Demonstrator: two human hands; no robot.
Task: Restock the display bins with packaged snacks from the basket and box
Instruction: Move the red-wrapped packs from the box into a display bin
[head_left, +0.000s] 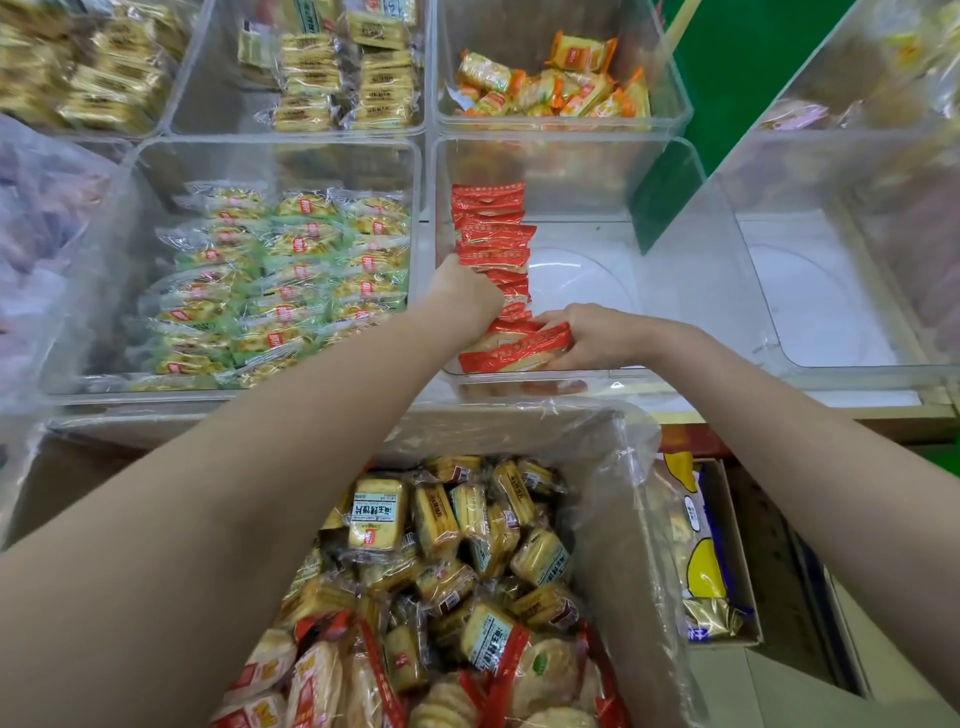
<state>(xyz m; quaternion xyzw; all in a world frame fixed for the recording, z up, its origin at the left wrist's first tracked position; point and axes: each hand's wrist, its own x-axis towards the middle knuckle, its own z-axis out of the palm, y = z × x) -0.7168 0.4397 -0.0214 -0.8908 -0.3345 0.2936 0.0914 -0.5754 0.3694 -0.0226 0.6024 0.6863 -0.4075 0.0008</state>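
A row of red snack packets (491, 234) stands along the left wall of a clear display bin (675, 291); the rest of that bin's floor is bare. My left hand (467, 293) presses against the row near its front end. My right hand (592, 338) grips a red packet (519, 348) lying at the front of the row. Below my arms, a plastic-lined cardboard box (623, 467) holds several yellow and red-trimmed snack packets (441, 571).
Neighbouring clear bins hold green-wrapped snacks (280, 275), yellow packets (332, 78) and orange packets (556, 88). Another clear bin (831, 291) stands to the right. A small open carton (727, 551) with blue-yellow packs sits right of the box.
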